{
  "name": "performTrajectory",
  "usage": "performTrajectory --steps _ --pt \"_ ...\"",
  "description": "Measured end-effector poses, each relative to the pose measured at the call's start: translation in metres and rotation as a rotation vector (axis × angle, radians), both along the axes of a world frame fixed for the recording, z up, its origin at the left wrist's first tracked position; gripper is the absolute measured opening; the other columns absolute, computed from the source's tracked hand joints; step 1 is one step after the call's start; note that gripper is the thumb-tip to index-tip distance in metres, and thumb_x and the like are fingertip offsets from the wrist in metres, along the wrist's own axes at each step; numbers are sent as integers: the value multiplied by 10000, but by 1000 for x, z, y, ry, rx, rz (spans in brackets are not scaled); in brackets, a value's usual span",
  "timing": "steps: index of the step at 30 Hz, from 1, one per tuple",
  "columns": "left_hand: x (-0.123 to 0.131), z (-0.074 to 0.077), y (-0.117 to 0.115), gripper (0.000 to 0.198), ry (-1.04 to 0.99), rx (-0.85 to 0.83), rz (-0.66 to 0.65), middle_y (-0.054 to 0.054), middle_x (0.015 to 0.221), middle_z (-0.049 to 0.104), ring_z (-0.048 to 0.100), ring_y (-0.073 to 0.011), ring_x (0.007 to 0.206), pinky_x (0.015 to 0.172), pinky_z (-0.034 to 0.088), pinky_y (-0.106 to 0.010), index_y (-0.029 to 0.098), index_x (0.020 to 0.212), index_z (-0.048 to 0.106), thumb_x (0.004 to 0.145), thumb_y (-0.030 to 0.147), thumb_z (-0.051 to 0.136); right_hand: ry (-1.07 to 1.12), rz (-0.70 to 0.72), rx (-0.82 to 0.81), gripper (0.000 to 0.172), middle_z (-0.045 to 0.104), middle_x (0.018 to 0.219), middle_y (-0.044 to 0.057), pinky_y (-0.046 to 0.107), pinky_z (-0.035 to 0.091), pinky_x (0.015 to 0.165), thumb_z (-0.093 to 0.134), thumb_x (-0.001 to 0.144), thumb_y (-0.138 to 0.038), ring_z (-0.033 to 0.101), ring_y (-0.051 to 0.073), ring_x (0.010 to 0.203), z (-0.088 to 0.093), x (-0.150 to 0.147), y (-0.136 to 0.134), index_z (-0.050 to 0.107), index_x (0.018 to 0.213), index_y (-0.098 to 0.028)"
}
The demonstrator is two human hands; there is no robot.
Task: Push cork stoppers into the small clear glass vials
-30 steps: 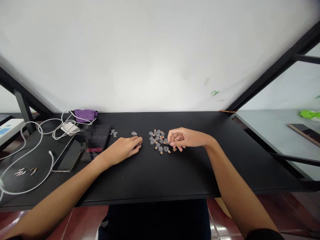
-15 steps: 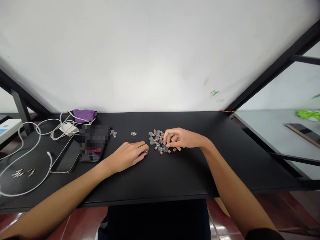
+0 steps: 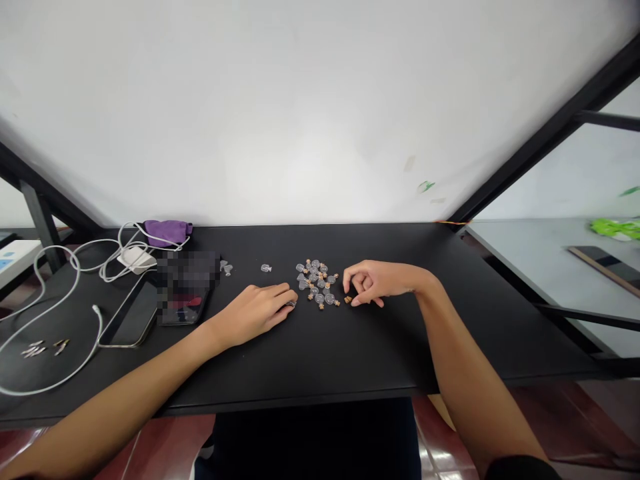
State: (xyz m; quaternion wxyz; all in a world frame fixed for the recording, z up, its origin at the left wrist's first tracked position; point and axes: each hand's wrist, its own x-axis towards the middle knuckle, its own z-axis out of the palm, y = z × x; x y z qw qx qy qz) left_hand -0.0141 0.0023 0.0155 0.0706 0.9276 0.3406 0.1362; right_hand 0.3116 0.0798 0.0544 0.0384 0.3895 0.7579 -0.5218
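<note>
My left hand (image 3: 267,307) rests on the black table, its fingertips closed on a small clear glass bottle (image 3: 291,303) that is mostly hidden. Right of it lies a cluster of tiny glass bottles (image 3: 320,299), many with cork stoppers. My right hand (image 3: 373,281) hovers just right of the cluster, thumb and index finger apart and the other fingers curled. Between and below those two fingertips are small loose corks (image 3: 348,299); no grip on them shows. A lone bottle (image 3: 267,268) lies farther back, left of the cluster.
Small clear pieces (image 3: 226,268) lie beside a dark phone (image 3: 183,313), partly pixelated. Another phone (image 3: 129,313), a white cable (image 3: 75,377), a charger (image 3: 135,259), a purple pouch (image 3: 169,231) and small metal bits (image 3: 34,349) are at left. A white wall (image 3: 300,133) stands behind.
My right hand has moved right, off the bottle cluster and over to the loose corks, leaving a corked bottle at the cluster's right edge. My left hand stays put with its bottle.
</note>
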Motion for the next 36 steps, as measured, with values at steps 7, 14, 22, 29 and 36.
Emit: performTrajectory --steps 7,14,22,29,36 --pt "0 0 0 163 19 4 3 -10 997 650 665 -133 813 622 402 -261 225 1115 593 1079 253 436 -22 43 30 247 627 561 -43 282 494 636 753 830 -411 636 141 503 -1 -3 0 687 904 -184" --pt "0 0 -1 174 3 7 -1 -16 991 642 663 -132 813 614 410 -256 224 1117 593 1082 245 423 187 -84 123 228 705 747 10 279 502 632 727 860 -392 655 142 607 4 -10 -4 646 930 -190" --pt "1 1 -2 157 7 1 16 -16 1002 651 669 -138 823 625 401 -260 227 1116 576 1079 242 425 339 9 60 207 741 848 27 280 556 648 731 882 -360 693 136 645 6 -30 -17 629 939 -190" --pt "1 1 -1 143 23 -15 34 -7 992 646 664 -141 802 627 384 -270 236 1129 564 1082 267 433 448 28 -15 235 707 814 19 204 519 469 692 931 -392 708 135 612 -2 -62 -34 630 1003 -177" --pt "2 3 -1 128 15 -50 63 -13 947 633 648 -149 762 618 387 -272 207 1002 530 1071 271 444 581 -86 63 295 690 763 5 204 500 422 675 951 -474 671 121 539 -19 -85 -43 638 989 -184"
